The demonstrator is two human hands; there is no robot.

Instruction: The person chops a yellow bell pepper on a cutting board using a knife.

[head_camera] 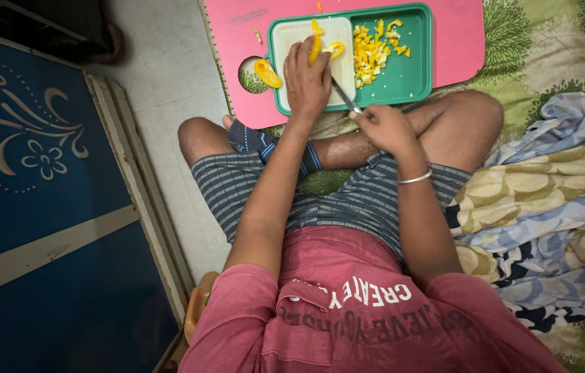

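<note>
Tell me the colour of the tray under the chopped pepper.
The tray is green, seen in the head view.

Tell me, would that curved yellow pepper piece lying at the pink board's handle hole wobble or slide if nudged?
The curved yellow pepper piece looks thin and hollowed, so it is probably light and would likely rock on its rounded side. Its glossy skin suggests it could slip on the smooth pink board. It sits at the handle hole's edge, so a push might drop it through.

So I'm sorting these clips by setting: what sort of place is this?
Probably a room at home, not a kitchen counter: the person sits cross-legged on a leaf-patterned bedsheet, a rumpled blanket beside them, slicing yellow pepper on a pink board laid on the bedding.
</note>
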